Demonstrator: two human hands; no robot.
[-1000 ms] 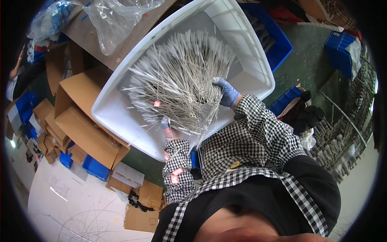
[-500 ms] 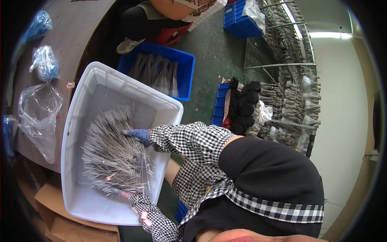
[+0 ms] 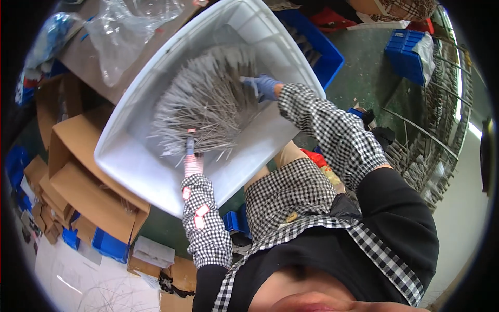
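Note:
A large loose bundle of thin grey wires point(image 3: 208, 104), bristling like a brush, lies in a deep white plastic tub point(image 3: 130, 117). My right hand point(image 3: 265, 87), in a bluish glove, presses against the bundle's right side with its fingers reaching over the wires. At the near left edge, my left hand point(image 3: 192, 153) grips the wires; it wears a pink-striped glove with grey fingertips, and most of its fingers are hidden. The bundle sits between both hands. Motion blurs the wires by my right hand.
Brown cardboard boxes point(image 3: 93, 192) stand left of the tub. A table with clear plastic bags point(image 3: 122, 41) is beyond them. Behind the tub is a blue crate point(image 3: 332, 65); another blue crate point(image 3: 405, 52) stands far right, near racks hung with grey bundles point(image 3: 442, 119). A person sits at the back.
My view has swung left, so the tub appears turned and farther up. My hands stay at opposite sides of the wire bundle, whose wires are shifted and more bunched.

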